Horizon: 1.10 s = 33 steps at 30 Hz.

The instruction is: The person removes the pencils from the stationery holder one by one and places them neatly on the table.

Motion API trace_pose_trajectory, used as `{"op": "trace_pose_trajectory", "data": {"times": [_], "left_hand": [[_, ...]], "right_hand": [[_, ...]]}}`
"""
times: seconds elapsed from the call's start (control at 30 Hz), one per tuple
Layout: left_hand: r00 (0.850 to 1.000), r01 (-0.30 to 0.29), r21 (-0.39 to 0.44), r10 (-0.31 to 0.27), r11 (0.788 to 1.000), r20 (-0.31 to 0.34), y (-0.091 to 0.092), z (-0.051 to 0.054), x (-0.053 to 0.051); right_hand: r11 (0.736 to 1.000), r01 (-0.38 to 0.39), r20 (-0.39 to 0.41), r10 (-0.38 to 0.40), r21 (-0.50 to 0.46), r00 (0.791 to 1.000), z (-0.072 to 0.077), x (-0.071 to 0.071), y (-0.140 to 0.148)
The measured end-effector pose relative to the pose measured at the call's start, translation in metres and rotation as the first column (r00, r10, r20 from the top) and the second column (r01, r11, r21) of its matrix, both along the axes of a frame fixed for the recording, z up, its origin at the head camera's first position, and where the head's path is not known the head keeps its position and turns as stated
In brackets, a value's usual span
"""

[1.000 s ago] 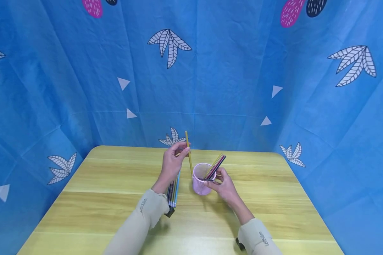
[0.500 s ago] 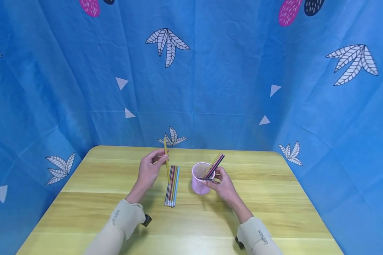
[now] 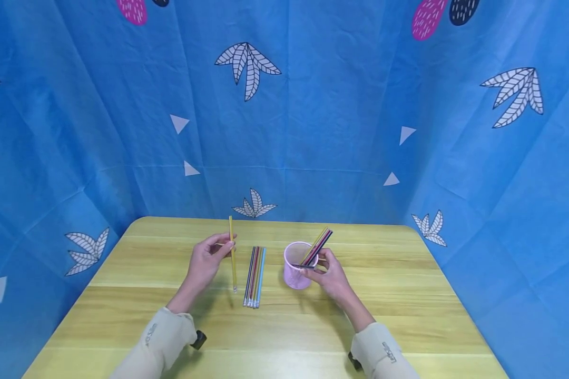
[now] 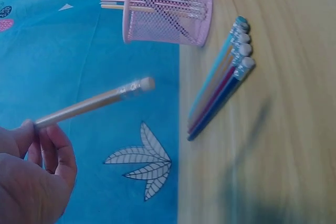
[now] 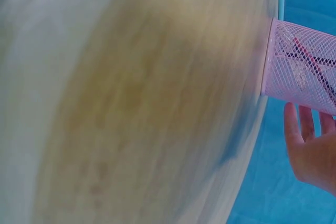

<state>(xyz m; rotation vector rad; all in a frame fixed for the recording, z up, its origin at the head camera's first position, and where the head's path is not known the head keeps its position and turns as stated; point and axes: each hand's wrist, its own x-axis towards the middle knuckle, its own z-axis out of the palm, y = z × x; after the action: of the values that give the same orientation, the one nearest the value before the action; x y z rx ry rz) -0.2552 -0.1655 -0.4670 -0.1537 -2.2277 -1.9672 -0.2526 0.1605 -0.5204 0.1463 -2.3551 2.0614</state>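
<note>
My left hand (image 3: pixel 205 263) pinches a yellow pencil (image 3: pixel 233 258) near its middle. The pencil hangs almost upright above the table, its eraser end (image 4: pixel 140 85) down. To its right, a row of several pencils (image 3: pixel 254 276) lies side by side, erasers toward me, including dark, yellow and light blue ones. A pink mesh pencil cup (image 3: pixel 296 279) stands upright further right, and my right hand (image 3: pixel 334 276) holds it by its right side. Several pencils (image 3: pixel 318 247) lean in the cup toward the right. One dark pencil sits near my right thumb, partly hidden.
Beneath everything is a light wood-grain table (image 3: pixel 389 295) with rounded far corners. A blue patterned curtain (image 3: pixel 341 131) hangs behind it and along both sides. Each wrist bears a small black device (image 3: pixel 198 340) by the sleeve cuff.
My left hand has carried the yellow pencil leftward from beside the cup, past the row, and lower toward the table. My right hand and the cup stay in place.
</note>
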Motion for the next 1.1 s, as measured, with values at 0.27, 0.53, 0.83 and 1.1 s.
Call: {"op": "trace_pose_trajectory", "data": {"times": [0.27, 0.53, 0.83, 1.1], "left_hand": [[0.998, 0.022, 0.022, -0.023, 1.000, 0.055, -0.003, -0.012, -0.002], [0.992, 0.023, 0.016, -0.025, 1.000, 0.124, -0.002, -0.027, -0.006], [0.984, 0.004, 0.014, -0.007, 1.000, 0.180, -0.003, -0.032, -0.012], [0.973, -0.038, 0.021, 0.032, 0.999, 0.228, -0.005, -0.041, -0.021]], "right_hand": [[1.000, 0.004, 0.003, -0.004, 0.004, 1.000, 0.002, 0.000, 0.000], [1.000, -0.005, 0.002, 0.005, 0.001, 1.000, 0.000, -0.001, 0.000], [1.000, -0.003, 0.011, 0.003, -0.003, 1.000, 0.002, -0.001, 0.001], [1.000, -0.008, 0.002, 0.008, -0.001, 1.000, 0.002, -0.001, 0.001]]}}
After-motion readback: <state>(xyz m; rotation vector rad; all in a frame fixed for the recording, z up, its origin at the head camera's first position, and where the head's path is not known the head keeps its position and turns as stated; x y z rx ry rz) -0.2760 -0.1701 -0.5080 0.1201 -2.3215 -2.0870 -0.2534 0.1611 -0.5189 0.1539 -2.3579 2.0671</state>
